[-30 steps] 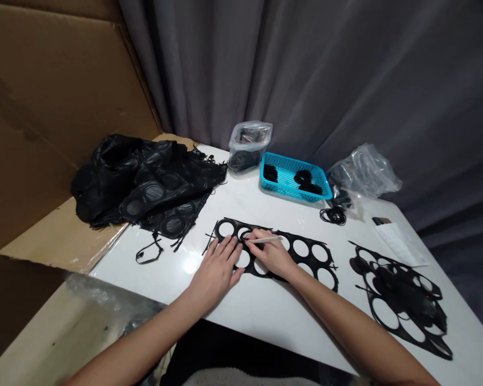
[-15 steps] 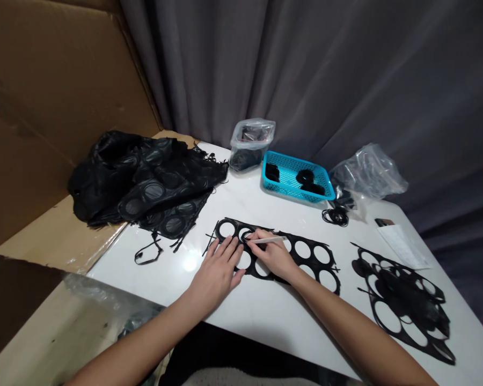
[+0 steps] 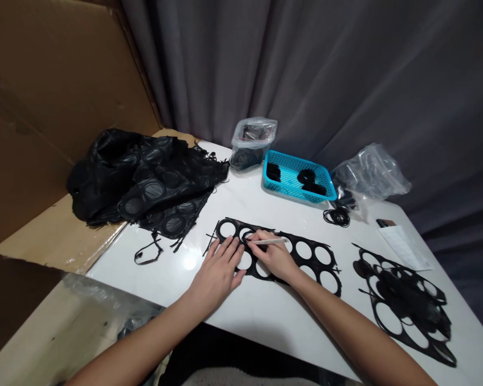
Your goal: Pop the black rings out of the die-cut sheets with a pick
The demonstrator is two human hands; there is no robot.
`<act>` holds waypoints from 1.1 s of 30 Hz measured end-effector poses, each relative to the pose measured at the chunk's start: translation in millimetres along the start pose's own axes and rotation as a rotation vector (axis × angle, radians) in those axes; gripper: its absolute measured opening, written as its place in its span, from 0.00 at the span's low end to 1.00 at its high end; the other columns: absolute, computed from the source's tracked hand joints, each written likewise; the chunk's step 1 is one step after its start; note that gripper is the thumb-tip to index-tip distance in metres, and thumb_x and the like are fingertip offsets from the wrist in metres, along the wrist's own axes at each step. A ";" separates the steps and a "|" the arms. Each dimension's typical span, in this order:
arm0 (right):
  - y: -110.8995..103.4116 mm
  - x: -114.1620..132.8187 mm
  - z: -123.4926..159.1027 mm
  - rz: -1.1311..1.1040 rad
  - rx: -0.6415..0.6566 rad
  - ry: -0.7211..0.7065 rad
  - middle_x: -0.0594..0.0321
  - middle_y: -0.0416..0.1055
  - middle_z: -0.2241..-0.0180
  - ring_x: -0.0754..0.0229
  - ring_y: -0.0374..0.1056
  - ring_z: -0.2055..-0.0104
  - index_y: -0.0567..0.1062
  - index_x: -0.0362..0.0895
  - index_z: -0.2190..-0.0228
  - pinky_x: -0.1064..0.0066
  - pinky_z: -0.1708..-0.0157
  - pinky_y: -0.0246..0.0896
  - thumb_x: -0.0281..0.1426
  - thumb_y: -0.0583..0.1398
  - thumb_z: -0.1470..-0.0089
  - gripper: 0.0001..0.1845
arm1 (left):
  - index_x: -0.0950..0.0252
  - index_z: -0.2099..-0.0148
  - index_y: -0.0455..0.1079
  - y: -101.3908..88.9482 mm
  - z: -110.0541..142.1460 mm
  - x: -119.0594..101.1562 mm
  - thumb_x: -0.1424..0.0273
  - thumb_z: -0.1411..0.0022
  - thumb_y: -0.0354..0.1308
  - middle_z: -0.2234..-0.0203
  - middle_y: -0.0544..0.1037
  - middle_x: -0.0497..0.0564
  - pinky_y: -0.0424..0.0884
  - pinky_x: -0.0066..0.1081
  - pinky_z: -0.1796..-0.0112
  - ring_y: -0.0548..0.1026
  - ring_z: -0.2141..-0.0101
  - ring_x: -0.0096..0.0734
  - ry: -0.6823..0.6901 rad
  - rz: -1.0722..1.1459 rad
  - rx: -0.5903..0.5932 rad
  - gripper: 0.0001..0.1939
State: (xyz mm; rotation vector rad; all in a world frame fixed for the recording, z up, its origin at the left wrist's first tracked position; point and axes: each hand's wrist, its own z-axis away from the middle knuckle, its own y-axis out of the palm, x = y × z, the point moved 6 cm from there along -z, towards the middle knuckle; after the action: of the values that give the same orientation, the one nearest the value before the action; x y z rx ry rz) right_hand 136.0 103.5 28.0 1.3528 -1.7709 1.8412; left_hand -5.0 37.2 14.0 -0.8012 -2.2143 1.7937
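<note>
A flat black sheet with rows of round holes (image 3: 282, 256) lies across the white table in front of me. My left hand (image 3: 219, 268) rests on its left end, palm down with the fingers stretched out. My right hand (image 3: 274, 256) pinches a thin, pale, pen-like tool (image 3: 270, 242). The tool's tip points left, at the edge of a hole in the upper row, where a dark ring shows beside my fingertips. Whether the tool is a pen or a blade, I cannot tell.
Black perforated sheets (image 3: 156, 182) are heaped at the left by a cardboard box (image 3: 56, 80). Behind stand a clear bag (image 3: 253, 145) and a blue basket (image 3: 300, 190) with black pieces. Black rings (image 3: 337, 216), a plastic bag (image 3: 374, 171), paper (image 3: 404, 246) and black scraps (image 3: 410, 300) lie right.
Both hands stay almost in place, the right one still at the same hole. The whole view has shifted very slightly.
</note>
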 end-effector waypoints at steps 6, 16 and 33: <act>8.5 14.4 8.9 0.171 0.013 -0.170 0.58 0.77 0.62 0.53 0.70 0.59 0.70 0.47 0.68 0.59 0.56 0.58 0.27 0.55 0.37 0.07 | 0.69 0.36 0.64 0.6 0.5 0.2 0.62 0.29 0.51 0.36 0.65 0.60 0.56 0.50 0.38 0.63 0.37 0.48 0.008 0.005 -0.011 0.25; -79.5 -43.0 -49.3 0.522 -0.391 0.052 0.57 0.70 0.75 0.52 0.64 0.70 0.68 0.46 0.73 0.62 0.64 0.53 0.28 0.52 0.41 0.09 | 0.69 0.37 0.65 -1.8 -0.1 -1.0 0.63 0.29 0.53 0.37 0.67 0.61 0.58 0.51 0.39 0.63 0.37 0.48 0.001 0.011 -0.016 0.23; 27.0 19.6 -36.6 -0.128 0.100 -0.052 0.62 0.76 0.65 0.57 0.71 0.61 0.70 0.47 0.73 0.65 0.58 0.64 0.30 0.58 0.43 0.06 | 0.72 0.37 0.63 -11.7 18.1 22.1 0.64 0.28 0.49 0.41 0.70 0.65 0.60 0.46 0.39 0.67 0.39 0.48 -0.069 -0.037 -0.069 0.23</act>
State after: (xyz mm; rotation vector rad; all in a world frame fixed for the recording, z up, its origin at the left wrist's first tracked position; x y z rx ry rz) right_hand 90.1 121.7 31.1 1.5260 -1.5944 1.8636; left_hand -35.2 31.6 16.3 -0.7158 -2.3304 1.7624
